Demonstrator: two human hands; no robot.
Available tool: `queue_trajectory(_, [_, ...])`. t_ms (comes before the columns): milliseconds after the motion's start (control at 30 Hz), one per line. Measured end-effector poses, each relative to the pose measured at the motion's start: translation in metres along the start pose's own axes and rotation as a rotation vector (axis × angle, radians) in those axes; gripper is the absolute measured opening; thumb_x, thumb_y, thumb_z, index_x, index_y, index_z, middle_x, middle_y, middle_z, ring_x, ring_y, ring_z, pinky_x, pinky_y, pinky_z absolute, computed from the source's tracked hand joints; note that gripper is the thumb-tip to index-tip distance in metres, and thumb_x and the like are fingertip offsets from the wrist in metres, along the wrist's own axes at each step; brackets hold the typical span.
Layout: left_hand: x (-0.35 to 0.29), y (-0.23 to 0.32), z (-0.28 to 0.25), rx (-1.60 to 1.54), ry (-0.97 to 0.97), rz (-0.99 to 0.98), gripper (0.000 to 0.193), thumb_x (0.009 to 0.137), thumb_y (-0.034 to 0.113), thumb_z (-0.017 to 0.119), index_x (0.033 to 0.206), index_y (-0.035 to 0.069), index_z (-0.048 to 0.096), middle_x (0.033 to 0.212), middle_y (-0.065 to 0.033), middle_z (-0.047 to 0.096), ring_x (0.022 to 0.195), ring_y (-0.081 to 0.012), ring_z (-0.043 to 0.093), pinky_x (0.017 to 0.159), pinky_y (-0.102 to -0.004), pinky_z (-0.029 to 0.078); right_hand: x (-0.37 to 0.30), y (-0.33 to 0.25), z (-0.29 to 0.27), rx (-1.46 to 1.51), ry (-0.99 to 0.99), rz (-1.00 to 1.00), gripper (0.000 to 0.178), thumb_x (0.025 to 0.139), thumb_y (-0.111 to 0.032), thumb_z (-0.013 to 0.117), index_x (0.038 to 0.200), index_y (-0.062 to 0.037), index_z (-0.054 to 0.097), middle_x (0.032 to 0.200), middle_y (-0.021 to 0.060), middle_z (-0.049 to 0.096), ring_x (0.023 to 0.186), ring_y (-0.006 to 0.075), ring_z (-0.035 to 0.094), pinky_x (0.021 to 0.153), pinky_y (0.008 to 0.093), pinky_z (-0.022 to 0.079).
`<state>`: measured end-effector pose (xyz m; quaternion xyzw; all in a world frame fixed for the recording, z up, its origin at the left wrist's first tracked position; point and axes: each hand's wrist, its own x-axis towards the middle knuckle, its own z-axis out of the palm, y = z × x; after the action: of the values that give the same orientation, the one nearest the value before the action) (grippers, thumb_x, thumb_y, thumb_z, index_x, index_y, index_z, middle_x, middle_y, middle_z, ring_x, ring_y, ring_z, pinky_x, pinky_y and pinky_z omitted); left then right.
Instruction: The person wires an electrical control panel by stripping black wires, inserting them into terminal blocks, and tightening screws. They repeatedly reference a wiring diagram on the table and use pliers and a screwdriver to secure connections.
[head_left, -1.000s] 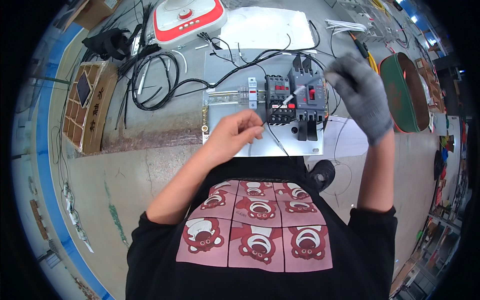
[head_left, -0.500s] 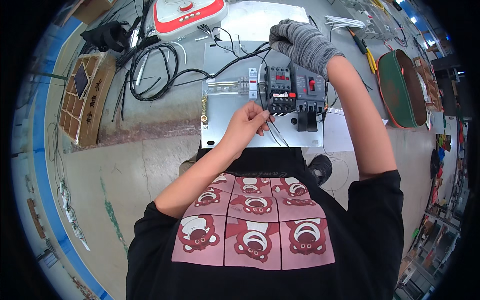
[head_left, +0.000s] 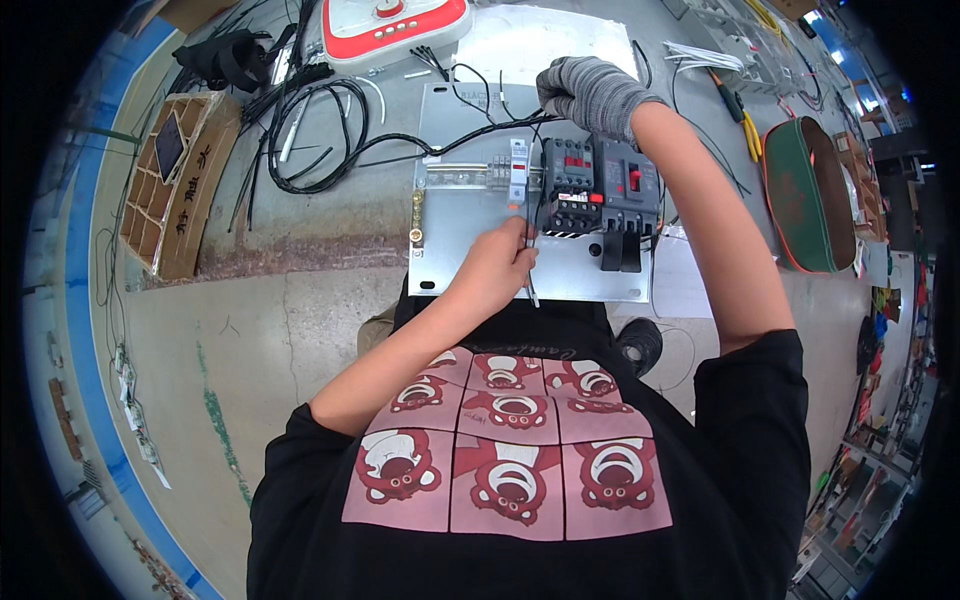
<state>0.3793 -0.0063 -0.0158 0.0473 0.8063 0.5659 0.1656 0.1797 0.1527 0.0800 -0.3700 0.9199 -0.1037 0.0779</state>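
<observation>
My bare left hand (head_left: 495, 264) pinches thin black wires (head_left: 533, 286) near the front edge of a metal mounting plate (head_left: 455, 270). Their loose ends hang below its fingers. At the plate's far edge, my right hand (head_left: 596, 96), in a grey knitted glove, is closed round the black cable bundle (head_left: 455, 142). Its fingertips are partly hidden. Between the hands, a black contactor (head_left: 570, 165) and a larger black circuit breaker (head_left: 634, 180) with a red switch stand side by side. A narrow white module (head_left: 518, 172) sits to their left on the rail (head_left: 455, 176).
The bundle coils on the grey table to the left, beside a wooden compartment box (head_left: 200, 180). A red-and-white device (head_left: 395, 35) and white paper (head_left: 540, 45) lie behind the plate. At right are yellow-handled pliers (head_left: 750, 132) and a green open container (head_left: 812, 200).
My left hand has moved down toward the plate's front edge, and the wires in it now hang straighter. My right hand keeps its grip at the far edge. The view has shifted slightly.
</observation>
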Motion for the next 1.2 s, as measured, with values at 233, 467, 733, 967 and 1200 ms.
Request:
queue_trajectory(233, [0.002,0.019,-0.024,0.498,-0.018,0.171,0.025,0.088,0.018,0.065,0.096,-0.004,0.057,0.075,-0.0237,0.063,0.073,-0.0402,0.064,0.067,-0.0436,0.050,0.010,0.002,0.019,-0.032,-0.029,0.026,0.014,0.083,-0.015,0.063,0.095,-0.0085,0.066,0.094,0.0137,0.066,0.089,0.0334,0.063,0.080,0.0392,0.050])
queue_trajectory(467, [0.087,0.074,-0.075,0.563,0.365,0.455,0.018,0.082,0.007,0.069,0.094,0.000,0.057,0.090,-0.0188,0.067,0.087,-0.0375,0.064,0.075,-0.0430,0.049,0.008,0.000,0.020,0.066,-0.001,0.056,0.018,0.084,-0.017,0.064,0.099,-0.0077,0.068,0.095,0.0164,0.067,0.089,0.0359,0.063,0.081,0.0417,0.050])
queue_trajectory(733, [0.139,0.056,-0.071,0.555,0.159,0.200,0.014,0.081,0.010,0.069,0.082,-0.002,0.061,0.074,-0.0180,0.065,0.072,-0.0339,0.064,0.066,-0.0401,0.049,0.014,0.007,0.015,0.066,-0.052,0.103,0.020,0.083,-0.024,0.065,0.093,-0.0064,0.067,0.092,0.0148,0.068,0.089,0.0351,0.064,0.080,0.0415,0.050])
queue_trajectory(967, [0.134,0.052,-0.065,0.548,0.198,0.205,0.017,0.081,0.012,0.068,0.081,-0.002,0.060,0.073,-0.0180,0.064,0.071,-0.0343,0.063,0.066,-0.0404,0.049,-0.008,0.040,-0.017,0.446,-0.159,0.189,0.013,0.082,-0.009,0.066,0.094,-0.0042,0.068,0.084,0.0087,0.070,0.080,0.0177,0.064,0.077,0.0319,0.051])
queue_trajectory(1200, [0.133,0.056,-0.063,0.571,0.178,0.226,0.015,0.082,0.011,0.067,0.080,-0.002,0.060,0.073,-0.0166,0.063,0.070,-0.0314,0.063,0.065,-0.0400,0.049,-0.049,0.070,-0.031,0.580,-0.171,0.408,0.015,0.084,-0.012,0.071,0.094,-0.0027,0.068,0.079,0.0037,0.067,0.067,0.0106,0.059,0.064,0.0269,0.051])
